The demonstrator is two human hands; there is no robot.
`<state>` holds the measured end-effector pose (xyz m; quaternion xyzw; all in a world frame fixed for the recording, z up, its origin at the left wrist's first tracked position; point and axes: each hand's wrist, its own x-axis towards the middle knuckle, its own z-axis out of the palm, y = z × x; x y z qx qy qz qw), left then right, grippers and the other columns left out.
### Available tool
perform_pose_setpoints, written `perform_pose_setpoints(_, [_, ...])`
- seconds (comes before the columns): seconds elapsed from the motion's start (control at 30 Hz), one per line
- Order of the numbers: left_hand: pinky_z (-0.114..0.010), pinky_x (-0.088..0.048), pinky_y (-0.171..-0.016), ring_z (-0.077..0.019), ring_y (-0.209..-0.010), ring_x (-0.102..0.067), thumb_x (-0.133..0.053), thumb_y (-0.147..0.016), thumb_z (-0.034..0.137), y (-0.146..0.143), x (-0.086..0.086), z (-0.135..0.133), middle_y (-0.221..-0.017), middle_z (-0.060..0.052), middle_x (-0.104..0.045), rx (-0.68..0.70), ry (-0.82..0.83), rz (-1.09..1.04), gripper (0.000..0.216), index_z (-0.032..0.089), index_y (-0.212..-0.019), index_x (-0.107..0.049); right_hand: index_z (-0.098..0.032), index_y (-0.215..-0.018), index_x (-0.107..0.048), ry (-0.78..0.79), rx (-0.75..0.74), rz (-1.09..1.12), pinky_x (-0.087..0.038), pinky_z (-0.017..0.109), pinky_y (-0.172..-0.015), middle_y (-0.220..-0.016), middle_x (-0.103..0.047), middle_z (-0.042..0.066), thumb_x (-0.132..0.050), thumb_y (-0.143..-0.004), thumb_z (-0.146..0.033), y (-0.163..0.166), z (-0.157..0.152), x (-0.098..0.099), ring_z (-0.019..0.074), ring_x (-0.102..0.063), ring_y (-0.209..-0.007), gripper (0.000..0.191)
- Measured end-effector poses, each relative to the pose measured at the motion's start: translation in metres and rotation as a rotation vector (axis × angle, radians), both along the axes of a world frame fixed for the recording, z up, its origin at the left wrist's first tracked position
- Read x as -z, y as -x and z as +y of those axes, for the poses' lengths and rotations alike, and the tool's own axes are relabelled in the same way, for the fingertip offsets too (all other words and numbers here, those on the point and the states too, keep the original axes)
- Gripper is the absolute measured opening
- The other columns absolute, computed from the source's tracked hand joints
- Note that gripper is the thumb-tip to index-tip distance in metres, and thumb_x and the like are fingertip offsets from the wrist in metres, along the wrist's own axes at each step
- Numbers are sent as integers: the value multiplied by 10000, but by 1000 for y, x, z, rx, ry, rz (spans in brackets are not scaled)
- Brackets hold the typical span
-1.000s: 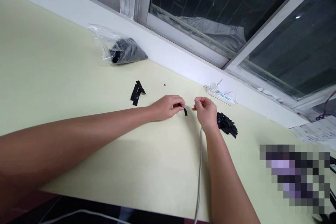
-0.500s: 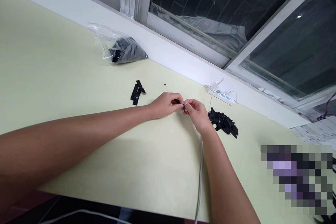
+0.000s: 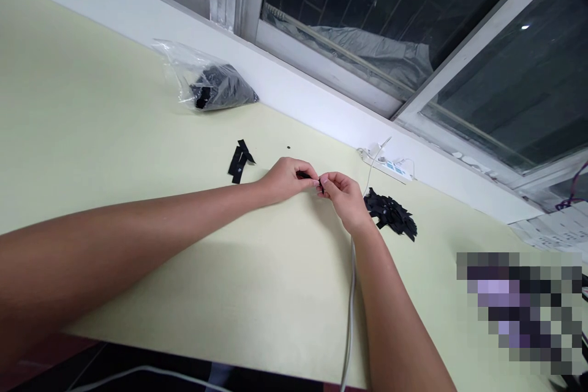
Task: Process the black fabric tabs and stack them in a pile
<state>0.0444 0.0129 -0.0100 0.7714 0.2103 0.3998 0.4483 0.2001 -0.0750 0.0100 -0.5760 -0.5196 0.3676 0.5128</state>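
Observation:
Over the middle of the table, my left hand [image 3: 290, 179] and my right hand [image 3: 341, 195] meet at the fingertips. Between them is a small black strip [image 3: 303, 175], pinched by both hands; most of it is hidden behind the fingers. It looks like the flat black strips lying about. A few such strips [image 3: 239, 163] lie left of my left hand, one showing a small white mark. Just right of my right hand is a heap of black strips [image 3: 392, 214].
A clear plastic bag [image 3: 220, 89] of black pieces lies near the wall. A power strip [image 3: 388, 166] sits at the table's back edge, its pale cable [image 3: 351, 312] running beneath my right forearm. A small dark spot [image 3: 288, 147] is on the tabletop. A pixelated patch covers the right.
My left fingers have shifted slightly left, and more of the black strip shows inside them. My right hand has barely moved, still pinching.

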Motion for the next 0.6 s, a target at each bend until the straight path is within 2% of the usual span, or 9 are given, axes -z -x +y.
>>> perform_pose_setpoints(0.27, [-267, -479, -684, -148, -752, -636, -663, -762, 203, -1, -2, -1, -792, -24, -723, -53, -1, 11, 85, 159, -798, -726, -166, -910, -657, 5, 18, -107, -475, 294, -715, -817, -656, 29, -772, -728, -473, 0, 0, -2, 146, -591, -744, 376])
perform_pose_setpoints(0.6, [-272, -445, -655, -136, -706, -578, -652, -825, 310, 0, -1, 2, -794, -21, -683, -24, -23, 106, 148, 165, -840, -674, -161, -906, -684, -46, -5, -148, -470, 295, -701, -800, -664, 32, -726, -787, -438, -7, 3, 4, 137, -586, -707, 304])
